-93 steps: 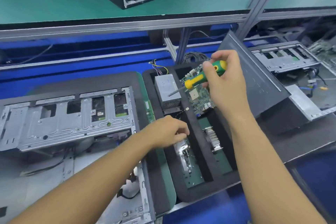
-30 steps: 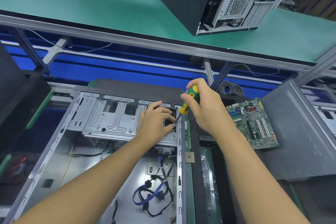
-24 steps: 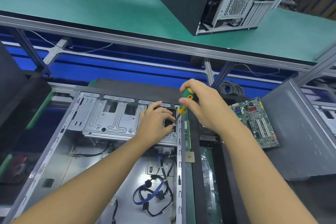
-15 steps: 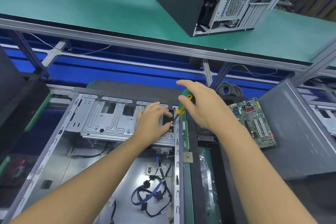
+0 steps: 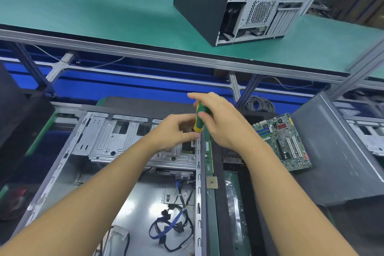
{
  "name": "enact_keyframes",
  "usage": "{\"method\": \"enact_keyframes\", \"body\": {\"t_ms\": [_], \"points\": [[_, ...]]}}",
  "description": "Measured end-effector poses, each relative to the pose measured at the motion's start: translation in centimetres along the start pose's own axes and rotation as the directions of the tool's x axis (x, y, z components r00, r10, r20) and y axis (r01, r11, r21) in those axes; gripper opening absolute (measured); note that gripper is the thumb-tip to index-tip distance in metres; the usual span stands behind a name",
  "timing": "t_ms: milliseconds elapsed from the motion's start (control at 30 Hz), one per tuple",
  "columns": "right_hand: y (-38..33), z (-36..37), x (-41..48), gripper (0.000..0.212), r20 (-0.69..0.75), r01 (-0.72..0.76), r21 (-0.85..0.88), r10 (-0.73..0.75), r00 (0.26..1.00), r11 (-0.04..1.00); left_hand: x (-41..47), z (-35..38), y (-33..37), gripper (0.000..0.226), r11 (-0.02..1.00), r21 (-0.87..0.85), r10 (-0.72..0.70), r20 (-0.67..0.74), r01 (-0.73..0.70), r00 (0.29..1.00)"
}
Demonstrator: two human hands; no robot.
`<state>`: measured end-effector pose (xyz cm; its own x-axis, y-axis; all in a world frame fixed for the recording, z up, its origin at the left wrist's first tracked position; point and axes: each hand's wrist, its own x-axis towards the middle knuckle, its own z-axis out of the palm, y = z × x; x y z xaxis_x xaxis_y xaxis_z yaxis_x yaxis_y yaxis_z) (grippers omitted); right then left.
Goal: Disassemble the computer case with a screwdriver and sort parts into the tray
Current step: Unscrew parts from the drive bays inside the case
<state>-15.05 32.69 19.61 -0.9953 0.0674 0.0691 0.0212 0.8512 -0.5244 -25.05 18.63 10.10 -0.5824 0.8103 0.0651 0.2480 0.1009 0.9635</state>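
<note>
Now, head view: screwdriver (image 5: 200,118) at the computer case's (image 5: 199,185) right rail.
The right hand (image 5: 225,123) grips its green-and-yellow handle; long axis near upright, tip down, shaft hidden behind the left hand (image 5: 174,133), fingers curled, hold unclear. Stamped grey metal drive cage (image 5: 104,140) sits inside the case.

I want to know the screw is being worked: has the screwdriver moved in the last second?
Yes. The screwdriver has swung from slanted to nearly upright, its lower end still by the cage's right end.
</note>
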Motion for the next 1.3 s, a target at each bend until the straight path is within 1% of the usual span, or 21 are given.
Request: {"method": "enact_keyframes", "body": {"t_ms": [67,133,167,233,267,333,400,467,533,600,667,700,767,800,867,933,1000,1067,1133,1233,1300], "points": [[0.1,-0.4,0.1,0.040,0.049,-0.051,0.039,0.049,0.998,0.998,0.1,-0.4,0.1,0.031,1.000,-0.030,0.000,0.000,0.000,1.000],[0.1,-0.7,0.4,0.031,0.093,-0.082,0.006,0.081,0.992,0.997,0.4,-0.4,0.0,0.026,1.000,0.000,0.002,-0.011,-0.002,1.000],[0.1,-0.7,0.5,0.028,0.092,-0.090,-0.007,0.091,0.992,0.996,0.5,-0.2,0.0,0.025,1.000,0.025,0.004,-0.033,-0.003,0.999],[-0.2,-0.9,0.8,0.026,0.025,-0.124,-0.001,0.124,0.992,0.992,0.8,0.3,0.0,0.029,0.997,0.081,0.008,-0.101,0.000,0.995],[-0.3,-0.9,0.9,0.030,-0.024,-0.158,-0.015,0.158,0.987,0.987,0.9,0.5,0.1,0.031,0.995,0.104,0.011,-0.132,0.002,0.991],[-0.4,-0.9,1.3,0.034,-0.102,-0.233,-0.106,0.223,0.970,0.967,1.3,0.9,0.1,0.032,0.989,0.146,0.013,-0.163,0.011,0.986],[-0.7,-0.9,1.5,0.031,-0.133,-0.255,-0.172,0.234,0.963,0.951,1.5,1.3,0.0,0.029,0.985,0.173,0.014,-0.172,0.016,0.985],[-1.1,-0.9,1.6,0.038,-0.100,-0.196,-0.173,0.180,0.979,0.965,1.5,1.3,-0.1,0.025,0.984,0.178,0.027,-0.193,0.008,0.981],[-1.4,-1.0,1.7,0.044,-0.029,-0.120,-0.111,0.118,0.993,0.987,1.3,0.9,0.0,0.029,0.985,0.173,0.018,-0.214,0.020,0.977],[-1.7,-1.1,1.6,0.044,0.042,-0.080,-0.055,0.083,0.996,0.995,1.0,0.1,0.5,0.027,0.997,0.078,0.003,-0.156,0.009,0.988],[-1.8,-1.5,1.6,0.047,0.097,-0.063,-0.006,0.064,0.993,0.998,0.7,-0.5,1.1,0.033,1.000,0.003,-0.003,-0.041,0.003,0.999],[-1.7,-1.8,1.6,0.050,0.121,-0.064,0.026,0.060,0.991,0.998,0.7,-0.7,1.1,0.030,1.000,0.019,-0.010,-0.006,0.010,1.000],[-1.6,-2.0,1.5,0.050,0.178,-0.082,0.064,0.069,0.982,0.995,0.8,-0.6,1.2,0.026,0.999,0.037,-0.014,-0.017,0.015,1.000],[-1.6,-1.9,1.5,0.045,0.192,-0.088,0.049,0.077,0.978,0.995,0.8,-0.4,1.3,0.028,0.999,0.035,-0.009,-0.050,0.011,0.999],[-1.6,-1.6,1.6,0.034,0.139,-0.123,-0.048,0.129,0.982,0.991,1.2,0.1,1.3,0.033,0.996,0.083,0.020,-0.127,-0.009,0.992],[-1.6,-1.3,1.7,0.040,0.004,-0.214,-0.183,0.218,0.976,0.960,1.5,0.7,1.2,0.035,0.996,0.085,0.017,-0.171,-0.003,0.985],[-1.8,-1.2,1.9,0.035,-0.082,-0.279,-0.300,0.267,0.960,0.912,1.8,1.2,1.1,0.032,0.996,0.084,0.011,-0.174,0.004,0.985],[-1.8,-1.0,2.0,0.026,-0.093,-0.276,-0.255,0.261,0.961,0.927,2.0,1.4,1.0,0.037,0.992,0.123,0.014,-0.181,0.009,0.983],[-2.0,-1.1,1.9,0.021,-0.056,-0.213,-0.193,0.206,0.977,0.958,1.8,1.2,1.1,0.036,0.990,0.136,-0.010,-0.151,0.031,0.988],[-2.3,-1.5,1.7,0.027,0.059,-0.133,-0.105,0.140,0.988,0.986,1.2,0.4,1.1,0.020,0.998,0.045,-0.035,-0.021,0.036,0.999],[-2.3,-1.8,1.7,0.032,0.137,-0.136,-0.050,0.142,0.980,0.989,0.9,-0.1,0.8,0.022,0.999,-0.004,-0.043,-0.007,0.043,0.999]]}}
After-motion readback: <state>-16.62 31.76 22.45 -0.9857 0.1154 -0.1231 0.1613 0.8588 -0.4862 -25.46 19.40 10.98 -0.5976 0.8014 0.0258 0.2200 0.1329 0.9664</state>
